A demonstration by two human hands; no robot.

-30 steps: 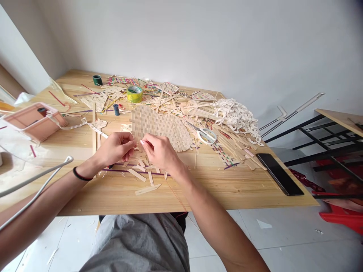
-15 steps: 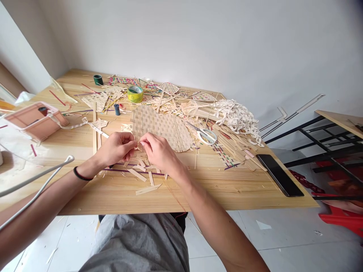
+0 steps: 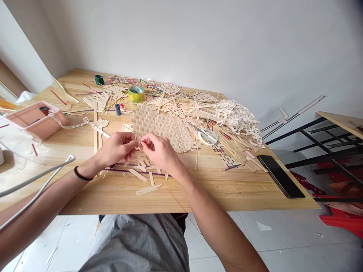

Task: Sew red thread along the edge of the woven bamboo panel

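Note:
Close together over the table's near middle, my left hand (image 3: 122, 146) and my right hand (image 3: 159, 151) pinch with fingertips almost meeting. Between the right fingertips shows a fine reddish thread; a thin orange-red thread (image 3: 176, 199) also trails from below that hand over the table edge to my lap. What the left fingers hold is too small to make out. Just beyond the hands lies a flat woven mat of pale strips (image 3: 164, 126), its left edge close to my fingertips. Short pale strip offcuts (image 3: 138, 175) are scattered beneath the hands.
White-handled scissors (image 3: 208, 137) lie right of the mat, near a heap of white ribbon (image 3: 238, 119). A phone (image 3: 280, 176) rests at the right edge. Tape (image 3: 136, 94), a blue spool (image 3: 118, 109) and a pink basket (image 3: 36, 122) stand left. A white cable (image 3: 53, 170) crosses near my left arm.
My right fingertips have shifted slightly and curled closer, with the reddish thread now showing between them. The left hand stays nearly in place, and the view has moved a little.

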